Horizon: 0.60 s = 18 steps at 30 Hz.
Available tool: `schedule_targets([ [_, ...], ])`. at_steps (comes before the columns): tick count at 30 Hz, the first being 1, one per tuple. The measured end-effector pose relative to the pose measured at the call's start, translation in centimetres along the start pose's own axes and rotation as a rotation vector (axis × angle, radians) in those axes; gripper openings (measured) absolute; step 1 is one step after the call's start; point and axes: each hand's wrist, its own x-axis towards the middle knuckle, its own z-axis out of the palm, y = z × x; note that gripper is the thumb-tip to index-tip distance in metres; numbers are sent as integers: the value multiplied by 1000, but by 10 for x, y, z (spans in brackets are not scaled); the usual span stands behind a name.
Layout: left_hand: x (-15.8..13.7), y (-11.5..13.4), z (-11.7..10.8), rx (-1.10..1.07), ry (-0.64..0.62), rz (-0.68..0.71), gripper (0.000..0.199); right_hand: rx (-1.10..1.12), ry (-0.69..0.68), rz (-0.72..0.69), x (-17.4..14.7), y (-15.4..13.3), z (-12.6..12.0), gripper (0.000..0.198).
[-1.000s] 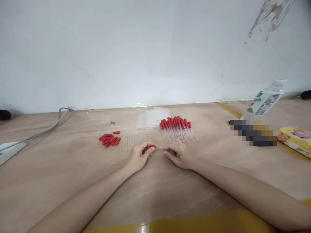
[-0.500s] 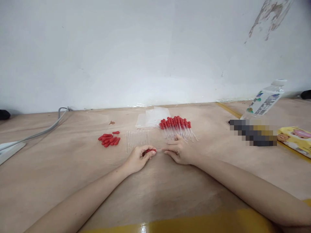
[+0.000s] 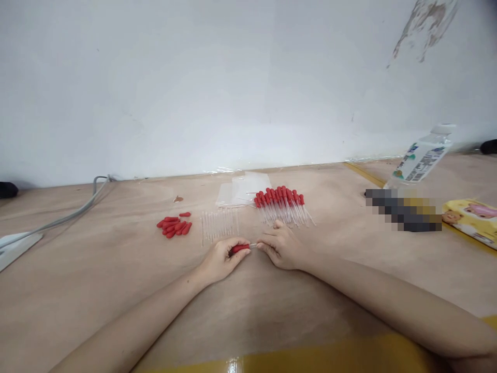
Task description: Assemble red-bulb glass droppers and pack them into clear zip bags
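Note:
My left hand (image 3: 223,258) is closed around a red rubber dropper bulb (image 3: 240,248), thumb and fingers on its sides. A thin clear dropper tube (image 3: 253,245) meets the bulb's right end, and my right hand (image 3: 281,245) pinches this tube. How deep the tube sits in the bulb I cannot tell. Loose red bulbs (image 3: 174,226) lie in a small heap to the left. Beside them is a row of bare clear tubes (image 3: 219,226). Beyond my right hand rests a pile of droppers with red bulbs (image 3: 281,199) on clear stems.
White sheets or bags (image 3: 244,189) lie behind the tubes. At the right are a tilted plastic bottle (image 3: 421,158), a blurred dark object (image 3: 402,210) and a yellow printed packet (image 3: 471,220). A grey cable (image 3: 77,211) runs along the left. A wall rises behind the table.
Both hands have shifted slightly nearer to me, and my right fingers have closed in on the tube close to the bulb. More of the red bulb shows in my left hand.

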Motion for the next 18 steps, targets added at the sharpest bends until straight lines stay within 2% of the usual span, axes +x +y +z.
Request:
schedule_targets([
  [8, -1, -5, 1, 54, 81, 92, 19, 159, -166, 121, 7, -5, -2, 30],
  [11, -1, -7, 0, 55, 154, 57, 20, 130, -127, 130, 10, -5, -4, 29],
  [14, -1, -5, -3, 73, 175, 20, 18, 96, -73, 113, 9, -5, -6, 28],
  [18, -2, 0, -5, 125, 205, 46, 17, 154, -21, 81, 6, -3, -6, 26],
])
